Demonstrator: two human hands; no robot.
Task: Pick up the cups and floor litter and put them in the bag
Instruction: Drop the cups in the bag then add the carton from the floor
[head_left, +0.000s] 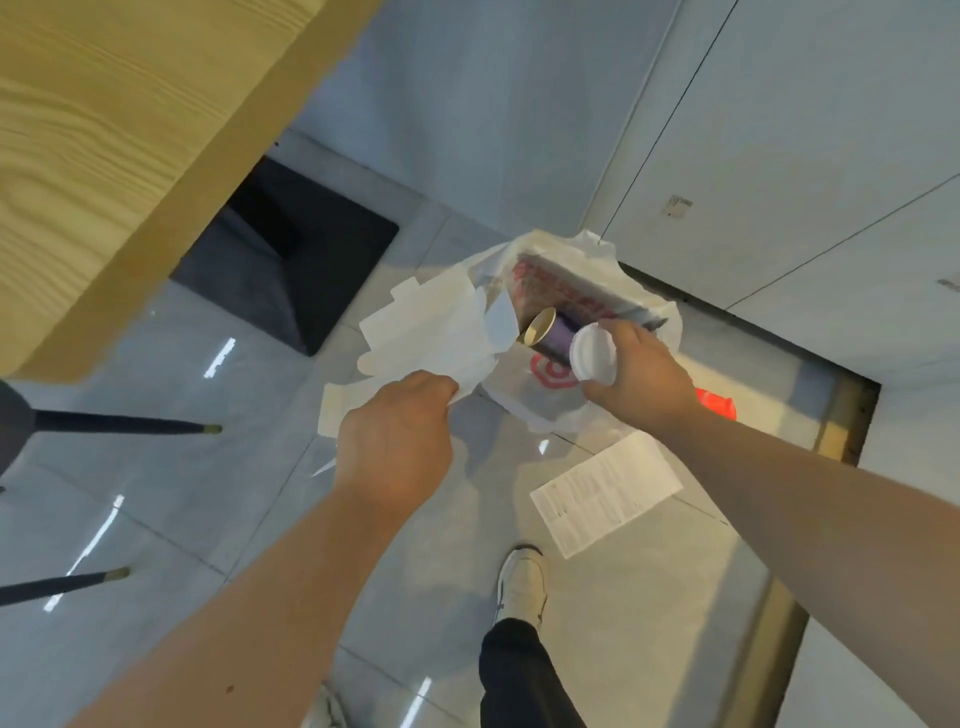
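A white plastic bag (540, 402) with a red logo hangs open over the floor, and my left hand (397, 441) grips its rim together with white paper packaging (431, 327). My right hand (641, 371) holds a white-lidded cup (592, 353) at the bag's mouth. A purple paper cup (550, 332) lies on its side inside the bag, its open end toward the left. A flat printed box (576, 291) with red lettering also sits in the bag. On the floor lie a printed paper sheet (605, 501) and a red scrap (719, 402).
A wooden table (130, 145) fills the upper left, with its dark base (291, 260) below. Chair legs (124, 422) reach in from the left. My shoe (522, 584) and dark trouser leg stand near the paper sheet. A metal floor strip (841, 415) runs along the right.
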